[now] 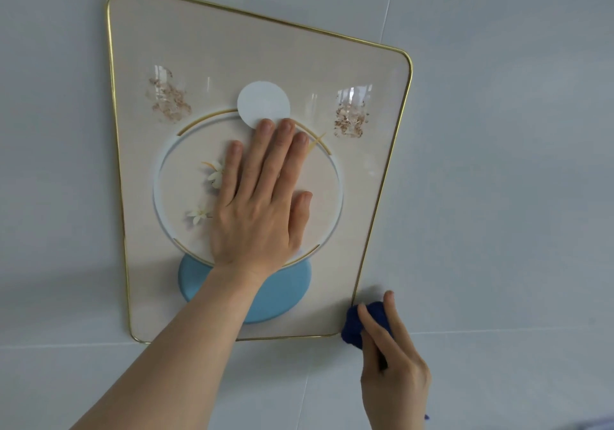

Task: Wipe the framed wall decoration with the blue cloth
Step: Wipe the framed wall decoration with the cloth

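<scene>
Blue cloth (357,326), pinched by right hand (393,368), works decoration (375,197) lower-right corner; left hand (259,210), spread flat, steadies it.

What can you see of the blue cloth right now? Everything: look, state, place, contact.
The blue cloth is dark blue, soft-looking fabric, bunched into a wad. The right hand grips it, fingers over the top, hiding much of it. It is pressed at the lower right corner of the framed wall decoration, against the gold rim and the adjoining wall. A small scrap of blue shows below the wrist.

Blue cloth (354,325) mostly behind right hand (393,363)
</scene>
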`<state>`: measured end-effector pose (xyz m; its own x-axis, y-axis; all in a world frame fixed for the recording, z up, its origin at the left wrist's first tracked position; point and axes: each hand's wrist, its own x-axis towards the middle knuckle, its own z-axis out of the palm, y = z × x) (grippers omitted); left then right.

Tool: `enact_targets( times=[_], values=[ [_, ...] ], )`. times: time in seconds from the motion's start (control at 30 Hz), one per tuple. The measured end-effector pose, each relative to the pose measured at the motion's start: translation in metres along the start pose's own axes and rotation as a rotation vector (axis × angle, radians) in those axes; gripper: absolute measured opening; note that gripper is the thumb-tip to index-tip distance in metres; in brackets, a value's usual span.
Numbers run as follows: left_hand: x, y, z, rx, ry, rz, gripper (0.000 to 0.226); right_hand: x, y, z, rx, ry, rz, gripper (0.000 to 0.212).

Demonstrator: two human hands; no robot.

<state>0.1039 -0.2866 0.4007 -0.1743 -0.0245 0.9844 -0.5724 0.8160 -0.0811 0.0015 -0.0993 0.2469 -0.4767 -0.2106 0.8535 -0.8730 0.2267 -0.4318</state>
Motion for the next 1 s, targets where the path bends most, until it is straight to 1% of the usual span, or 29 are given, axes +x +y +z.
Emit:
enact_targets(
  times=[0.1,0.17,0.2,0.23,0.37,0.47,0.53,0.6,0.67,0.7,0.83,1.0],
  values=[
    [-0.001,0.001,0.000,0.003,-0.006,-0.006,0.064,0.031,-0.017,-0.020,0.162,0.154,0.092,0.039],
    [-0.001,0.001,0.000,0.004,-0.010,-0.007,0.065,0.061,-0.036,-0.032,0.312,0.201,0.191,0.040],
    [-0.001,0.001,0.001,0.005,-0.010,-0.009,0.065,0.078,-0.046,-0.037,0.363,0.211,0.198,0.041],
    [-0.001,0.001,0.001,0.007,-0.007,-0.011,0.064,0.095,-0.057,-0.041,0.397,0.218,0.168,0.040],
    [-0.001,0.001,0.002,0.019,0.006,-0.011,0.064,0.163,-0.098,-0.045,0.455,0.251,-0.049,0.030],
    [-0.001,0.001,0.002,0.021,0.017,-0.005,0.064,0.204,-0.130,-0.037,0.437,0.303,-0.180,0.033],
    [0.000,0.001,0.001,0.027,0.016,0.000,0.064,0.223,-0.145,-0.025,0.395,0.302,-0.251,0.037],
    [0.000,0.001,0.001,0.036,0.017,0.003,0.065,0.234,-0.149,-0.007,0.293,0.261,-0.323,0.040],
    [0.000,0.001,0.001,0.042,0.018,-0.003,0.065,0.237,-0.145,0.011,0.148,0.275,-0.400,0.038],
    [0.000,0.001,0.002,0.042,0.018,-0.004,0.066,0.238,-0.142,0.016,0.108,0.299,-0.422,0.037],
    [0.001,0.000,0.001,0.041,0.021,-0.004,0.067,0.238,-0.140,0.022,0.090,0.364,-0.444,0.034],
    [0.000,0.001,-0.001,0.050,0.018,-0.012,0.068,0.225,-0.127,0.028,0.057,0.321,-0.500,0.032]
  ],
)
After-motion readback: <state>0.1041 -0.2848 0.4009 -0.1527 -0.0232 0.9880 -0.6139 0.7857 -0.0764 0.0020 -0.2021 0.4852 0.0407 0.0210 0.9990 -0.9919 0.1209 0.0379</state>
